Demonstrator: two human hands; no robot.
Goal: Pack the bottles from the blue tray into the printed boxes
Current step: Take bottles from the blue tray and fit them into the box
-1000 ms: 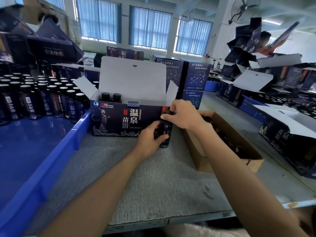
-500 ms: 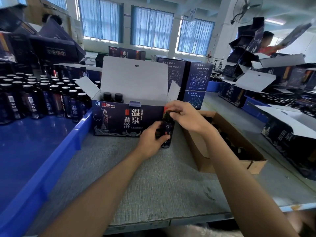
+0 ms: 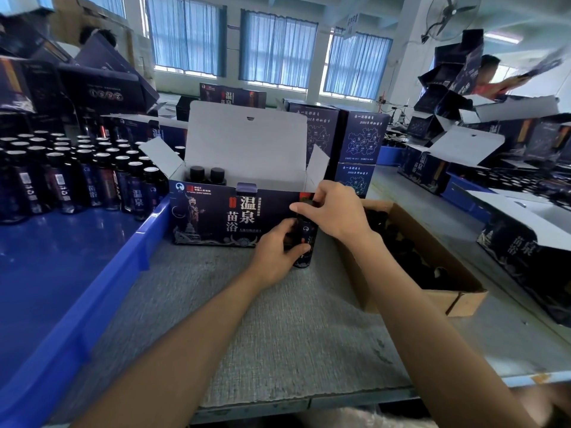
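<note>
1. Grey felt matting (image 3: 278,329) covers the bench. The working strip runs between the blue tray (image 3: 102,291) wall on the left and a brown carton (image 3: 438,301) on the right, from the near bench edge up to the printed box (image 3: 216,220).
2. That box stands open across the far end of the strip with its lid flap upright and its left end just beside the tray wall. Two capped bottles (image 3: 206,176) stand inside at the left.
3. Upright rows of tray stock (image 3: 77,180) fill the tray's far end.
4. One dark bottle (image 3: 304,242) is upright at the box's front right corner, between both hands. Base contact with the matting cannot be confirmed.
5. On the bottle's left side, the left hand (image 3: 275,254) grips its body with curled fingers.
6. Arched over the bottle's top, the right hand (image 3: 335,211) closes its fingers on the cap, which is mostly hidden.
</note>
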